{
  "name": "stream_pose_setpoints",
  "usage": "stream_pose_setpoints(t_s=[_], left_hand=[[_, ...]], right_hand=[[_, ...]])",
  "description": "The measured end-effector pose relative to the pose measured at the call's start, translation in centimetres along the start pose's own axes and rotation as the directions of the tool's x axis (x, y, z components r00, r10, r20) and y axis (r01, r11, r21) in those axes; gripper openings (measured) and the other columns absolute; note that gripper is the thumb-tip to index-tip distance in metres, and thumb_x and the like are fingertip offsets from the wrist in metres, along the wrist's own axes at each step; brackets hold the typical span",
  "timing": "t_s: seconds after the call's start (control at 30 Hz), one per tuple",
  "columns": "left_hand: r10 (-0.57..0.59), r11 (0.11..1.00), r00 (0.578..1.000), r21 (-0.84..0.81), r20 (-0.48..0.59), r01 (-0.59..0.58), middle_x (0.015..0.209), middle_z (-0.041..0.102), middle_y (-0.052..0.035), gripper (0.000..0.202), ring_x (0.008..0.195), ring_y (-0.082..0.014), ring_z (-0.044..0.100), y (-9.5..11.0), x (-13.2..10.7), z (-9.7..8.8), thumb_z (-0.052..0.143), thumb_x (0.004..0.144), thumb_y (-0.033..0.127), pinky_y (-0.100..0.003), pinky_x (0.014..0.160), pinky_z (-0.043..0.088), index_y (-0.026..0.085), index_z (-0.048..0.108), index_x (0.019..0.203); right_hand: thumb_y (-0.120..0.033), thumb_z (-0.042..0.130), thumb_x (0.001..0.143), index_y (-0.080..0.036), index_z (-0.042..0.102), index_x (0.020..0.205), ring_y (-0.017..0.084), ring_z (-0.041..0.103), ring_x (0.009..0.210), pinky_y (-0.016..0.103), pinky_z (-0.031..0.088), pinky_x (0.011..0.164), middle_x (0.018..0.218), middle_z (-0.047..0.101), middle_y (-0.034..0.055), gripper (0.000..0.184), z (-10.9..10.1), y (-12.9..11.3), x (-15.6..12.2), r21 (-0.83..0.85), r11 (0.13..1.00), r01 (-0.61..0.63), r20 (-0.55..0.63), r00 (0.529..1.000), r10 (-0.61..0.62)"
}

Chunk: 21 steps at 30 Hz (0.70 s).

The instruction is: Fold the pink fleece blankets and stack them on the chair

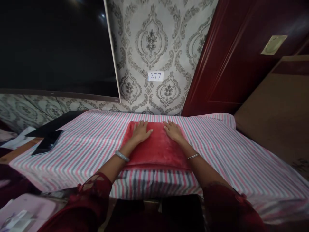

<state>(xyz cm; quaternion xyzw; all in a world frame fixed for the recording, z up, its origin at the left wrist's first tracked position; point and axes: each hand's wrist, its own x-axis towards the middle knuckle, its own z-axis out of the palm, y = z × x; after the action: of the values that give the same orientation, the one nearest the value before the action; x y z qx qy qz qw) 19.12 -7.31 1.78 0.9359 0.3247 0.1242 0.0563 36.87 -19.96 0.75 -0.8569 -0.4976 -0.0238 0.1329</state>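
A folded red plush cloth [155, 148], soft and slightly shiny, lies as a flat rectangle near the front edge of a table with a striped tablecloth [96, 141]. My left hand [141, 132] rests palm down on its far left part, thumb spread from the fingers. On the far right part lies my right hand [173, 130], also flat, with its fingers stretched forward. Neither hand grips anything. A bangle [122, 156] circles my left wrist and a thin bracelet [193, 156] my right one.
At the table's left end lies a dark phone or tablet [48, 142]. A big dark screen [55, 45] hangs on the patterned wall. To the right stand a dark red door [224, 61] and a cardboard box [277, 112]. A pink stool [31, 209] is at lower left.
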Motion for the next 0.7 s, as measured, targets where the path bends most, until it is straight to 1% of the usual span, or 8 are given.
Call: stream_pose_setpoints(t_s=[0.07, 0.13, 0.17, 0.27, 0.37, 0.53, 0.7], left_hand=[[0.064, 0.998, 0.997, 0.012, 0.031, -0.064, 0.168, 0.028, -0.018, 0.07, 0.157, -0.032, 0.02, 1.4, -0.4, 0.4, 0.039, 0.101, 0.049, -0.055, 0.125, 0.018, 0.014, 0.03, 0.16], [0.104, 0.994, 0.991, 0.037, 0.08, -0.107, 0.168, 0.026, -0.0172, 0.07, 0.157, -0.0314, 0.018, 2.3, -0.7, 1.3, 0.04, 0.1, 0.048, -0.055, 0.125, 0.016, 0.014, 0.031, 0.161], [0.113, 0.992, 0.988, 0.051, 0.103, -0.119, 0.168, 0.026, -0.0168, 0.069, 0.157, -0.0317, 0.018, 2.5, -0.9, 1.9, 0.039, 0.101, 0.048, -0.057, 0.125, 0.015, 0.015, 0.031, 0.16], [0.118, 0.988, 0.983, 0.084, 0.139, -0.13, 0.169, 0.025, -0.0161, 0.067, 0.157, -0.033, 0.018, 2.4, -1.2, 3.8, 0.035, 0.102, 0.049, -0.064, 0.123, 0.014, 0.017, 0.034, 0.16], [0.127, 0.985, 0.983, 0.098, 0.129, -0.14, 0.168, 0.028, -0.0161, 0.067, 0.157, -0.0335, 0.019, 2.0, -1.4, 5.0, 0.034, 0.101, 0.05, -0.065, 0.123, 0.014, 0.017, 0.034, 0.16], [0.138, 0.984, 0.985, 0.096, 0.106, -0.149, 0.166, 0.034, -0.0156, 0.066, 0.155, -0.0344, 0.025, 1.8, -1.3, 5.7, 0.035, 0.101, 0.048, -0.065, 0.123, 0.015, 0.018, 0.037, 0.159], [0.143, 0.983, 0.984, 0.1, 0.107, -0.154, 0.165, 0.033, -0.0176, 0.065, 0.155, -0.0351, 0.026, 1.8, -1.2, 5.9, 0.035, 0.101, 0.046, -0.067, 0.122, 0.016, 0.016, 0.038, 0.159]], right_hand=[[-0.035, 0.025, 0.108, -0.029, 0.037, 0.16, 0.031, 0.025, 0.154, 0.054, 0.028, 0.119, 0.168, 0.029, 0.0068, 0.054, 0.1, -1.3, -0.1, 0.001, 0.999, 0.047, 0.009, 0.999, -0.047], [-0.032, 0.029, 0.107, -0.028, 0.038, 0.159, 0.03, 0.025, 0.154, 0.055, 0.027, 0.12, 0.168, 0.029, 0.0066, 0.054, 0.9, -2.5, -0.4, -0.004, 0.998, 0.065, 0.04, 0.997, -0.065], [-0.031, 0.03, 0.106, -0.027, 0.038, 0.159, 0.03, 0.025, 0.154, 0.056, 0.026, 0.12, 0.168, 0.029, 0.0067, 0.054, 1.5, -2.8, -0.7, -0.012, 0.998, 0.069, 0.053, 0.996, -0.069], [-0.03, 0.034, 0.105, -0.024, 0.039, 0.159, 0.03, 0.023, 0.155, 0.058, 0.021, 0.122, 0.168, 0.03, 0.0066, 0.055, 3.3, -3.1, -1.3, -0.053, 0.996, 0.07, 0.048, 0.997, -0.067], [-0.032, 0.034, 0.105, -0.025, 0.04, 0.158, 0.029, 0.023, 0.155, 0.057, 0.019, 0.123, 0.167, 0.031, 0.0056, 0.054, 4.6, -2.8, -1.6, -0.079, 0.995, 0.063, 0.011, 0.998, -0.062], [-0.031, 0.031, 0.105, -0.025, 0.042, 0.157, 0.029, 0.025, 0.154, 0.057, 0.019, 0.123, 0.165, 0.035, 0.0067, 0.054, 5.2, -2.6, -1.5, -0.083, 0.994, 0.075, 0.009, 0.997, -0.075], [-0.031, 0.032, 0.105, -0.024, 0.041, 0.158, 0.029, 0.025, 0.154, 0.057, 0.019, 0.123, 0.166, 0.034, 0.0072, 0.054, 5.4, -2.7, -1.5, -0.083, 0.994, 0.072, 0.016, 0.997, -0.07]])
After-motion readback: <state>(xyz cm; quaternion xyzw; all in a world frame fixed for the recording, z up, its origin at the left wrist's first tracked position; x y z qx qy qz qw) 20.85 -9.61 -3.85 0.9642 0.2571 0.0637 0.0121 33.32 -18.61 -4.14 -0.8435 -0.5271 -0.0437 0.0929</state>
